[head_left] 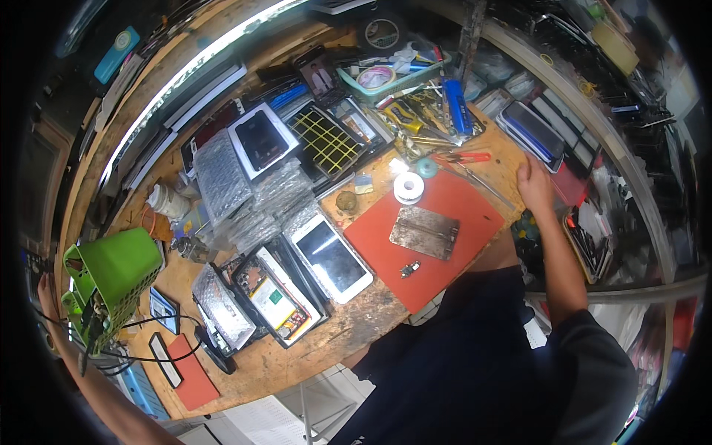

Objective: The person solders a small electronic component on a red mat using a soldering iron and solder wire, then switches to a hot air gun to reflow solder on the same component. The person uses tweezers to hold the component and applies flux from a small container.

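Observation:
At the far left, my left hand (49,298) is beside a green plastic basket (132,263) with dark cables in it. Its fingers are too dim at the picture's rim to make out. My right hand (535,185) has its fingers curled at the right edge of the wooden table (498,144). Between the two, a red mat (382,222) bears a worn metal plate (424,232), a small circuit part (409,268) and a white spool (408,188). Left of the mat lies a white tablet (331,258) with a dark screen.
An opened tablet (279,300) exposes its battery and board. Bubble wrap (222,178), a boxed tablet (261,141) and a yellow-gridded panel (326,141) lie behind. Red-handled pliers (467,157), a screwdriver (403,116) and a tool tray (393,85) stand farther back. Phones (532,132) are stacked at right.

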A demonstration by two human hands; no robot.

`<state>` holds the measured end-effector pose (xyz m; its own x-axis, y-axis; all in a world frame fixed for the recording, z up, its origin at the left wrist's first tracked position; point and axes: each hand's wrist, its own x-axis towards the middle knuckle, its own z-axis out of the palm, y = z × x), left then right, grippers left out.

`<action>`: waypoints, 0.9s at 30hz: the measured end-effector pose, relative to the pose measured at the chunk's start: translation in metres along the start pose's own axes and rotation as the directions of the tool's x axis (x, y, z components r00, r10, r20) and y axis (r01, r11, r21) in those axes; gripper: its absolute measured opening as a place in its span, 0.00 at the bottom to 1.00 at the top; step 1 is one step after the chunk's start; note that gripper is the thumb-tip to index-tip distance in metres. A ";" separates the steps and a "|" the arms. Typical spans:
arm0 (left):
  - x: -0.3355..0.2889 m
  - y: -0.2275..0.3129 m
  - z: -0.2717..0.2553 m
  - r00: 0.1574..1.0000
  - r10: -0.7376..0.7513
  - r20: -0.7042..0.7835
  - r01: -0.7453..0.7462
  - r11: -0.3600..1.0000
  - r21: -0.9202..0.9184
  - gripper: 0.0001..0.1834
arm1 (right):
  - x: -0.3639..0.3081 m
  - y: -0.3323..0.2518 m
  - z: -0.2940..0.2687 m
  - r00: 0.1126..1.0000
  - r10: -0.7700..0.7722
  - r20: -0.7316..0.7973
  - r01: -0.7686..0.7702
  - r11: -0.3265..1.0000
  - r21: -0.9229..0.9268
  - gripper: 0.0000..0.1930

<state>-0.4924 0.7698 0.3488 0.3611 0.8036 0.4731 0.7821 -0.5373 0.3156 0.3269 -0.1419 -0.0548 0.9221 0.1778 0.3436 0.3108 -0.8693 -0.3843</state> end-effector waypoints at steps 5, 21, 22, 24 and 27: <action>-0.046 0.074 0.031 0.971 -0.033 -0.236 0.057 0.994 0.095 0.12 | -0.003 0.000 0.002 1.000 -0.003 -0.021 0.002 1.000 -0.004 0.27; -0.434 0.462 0.197 0.675 0.317 -0.666 -0.489 0.868 -0.083 0.20 | 0.004 -0.191 -0.014 0.500 -0.865 0.035 0.704 0.429 0.566 0.20; -0.446 0.477 0.218 0.749 0.390 -0.536 -0.544 0.823 -0.161 0.27 | 0.004 -0.199 -0.009 0.442 -0.897 0.007 0.745 0.372 0.554 0.21; -0.478 0.511 0.248 0.804 0.425 -0.415 -0.532 0.826 -0.185 0.24 | 0.011 -0.211 -0.003 0.407 -0.906 0.116 0.727 0.398 0.559 0.22; -0.508 0.568 0.272 0.890 0.404 -0.210 -0.456 0.782 -0.425 0.19 | 0.023 -0.219 -0.010 0.495 -0.865 0.084 0.613 0.416 0.671 0.23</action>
<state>-0.0940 0.1260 0.0641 0.5308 0.4442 0.7218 0.2317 -0.8953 0.3806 0.2773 0.0478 0.0460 0.2066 0.8788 0.4301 0.8497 0.0569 -0.5242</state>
